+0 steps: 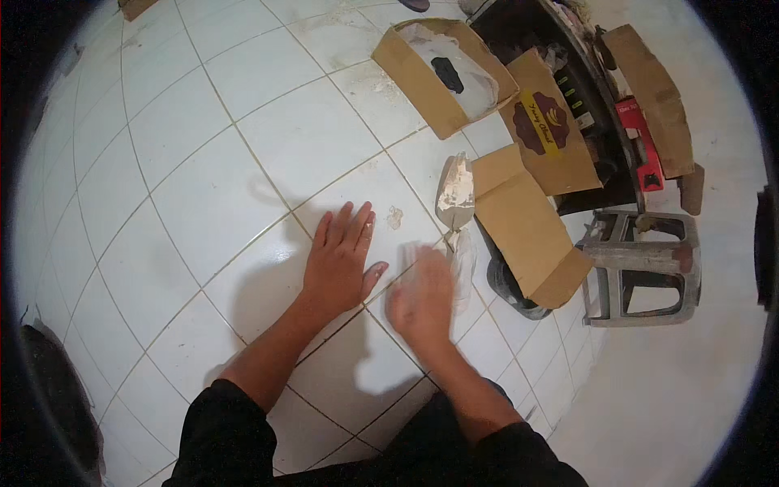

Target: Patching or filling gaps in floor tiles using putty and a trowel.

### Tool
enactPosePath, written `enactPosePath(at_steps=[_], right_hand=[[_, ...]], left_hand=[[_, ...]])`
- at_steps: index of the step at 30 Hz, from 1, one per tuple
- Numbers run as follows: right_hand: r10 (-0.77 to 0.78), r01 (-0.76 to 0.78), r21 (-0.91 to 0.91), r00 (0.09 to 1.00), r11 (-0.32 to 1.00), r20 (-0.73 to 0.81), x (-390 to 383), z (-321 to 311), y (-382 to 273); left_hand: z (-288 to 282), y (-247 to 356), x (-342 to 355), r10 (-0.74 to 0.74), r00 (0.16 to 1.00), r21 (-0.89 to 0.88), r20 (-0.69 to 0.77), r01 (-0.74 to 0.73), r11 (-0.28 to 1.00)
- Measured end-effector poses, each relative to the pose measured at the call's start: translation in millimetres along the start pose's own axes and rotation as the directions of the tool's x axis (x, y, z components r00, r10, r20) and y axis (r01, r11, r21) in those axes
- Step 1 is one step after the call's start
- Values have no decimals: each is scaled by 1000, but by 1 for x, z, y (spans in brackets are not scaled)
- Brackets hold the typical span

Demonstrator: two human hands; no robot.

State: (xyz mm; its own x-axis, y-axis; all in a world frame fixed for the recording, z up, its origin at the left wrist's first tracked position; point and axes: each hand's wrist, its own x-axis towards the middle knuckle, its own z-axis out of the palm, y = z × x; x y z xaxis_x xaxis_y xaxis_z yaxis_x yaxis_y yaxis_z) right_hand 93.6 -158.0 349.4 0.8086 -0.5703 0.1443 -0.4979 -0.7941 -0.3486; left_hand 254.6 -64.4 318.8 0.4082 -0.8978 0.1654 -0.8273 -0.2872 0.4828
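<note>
The left hand (337, 264) is palm down at the floor (219, 154), its fingers (347, 226) straight and close together with the thumb spread aside; nothing shows in its grasp. The right hand (423, 304) is blurred, so I cannot tell whether its fingers are wide, narrow or around something. The trowel (455, 193) lies just beyond it, blade pointing away from the person and coated in pale paste, near the cardboard (523, 219). A clear bag (463, 272) lies just beside the right hand.

The likeliest trouble, I judge, is the bag: thin and loose, it could catch on the fingers and drag against the trowel, tipping paste onto the tiles. A careless sweep of the right hand could also knock the blade, since the two are so near. The smear (394, 217) close to the left thumb could be spread wider if that palm slid over it, and paste on smooth tile may make a leaning hand slip. Flecks on the left hand could leave fresh marks wherever it presses. Pushing too far right could shove the cardboard against the stool (641, 260)
</note>
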Motion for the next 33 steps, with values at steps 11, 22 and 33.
enactPosePath(at_steps=[11,22,33], right_hand=[[-2,27,-97,968,995,251,-3,28,-25],[-53,52,85,999,995,11,-13,20,-28],[-168,-247,536,775,807,610,3,-49,24]], left_hand=[[-1,1,4,38,999,67,-7,-37,997],[-8,16,7,-8,996,105,-84,17,994],[21,-8,19,113,989,58,-98,-108,993]])
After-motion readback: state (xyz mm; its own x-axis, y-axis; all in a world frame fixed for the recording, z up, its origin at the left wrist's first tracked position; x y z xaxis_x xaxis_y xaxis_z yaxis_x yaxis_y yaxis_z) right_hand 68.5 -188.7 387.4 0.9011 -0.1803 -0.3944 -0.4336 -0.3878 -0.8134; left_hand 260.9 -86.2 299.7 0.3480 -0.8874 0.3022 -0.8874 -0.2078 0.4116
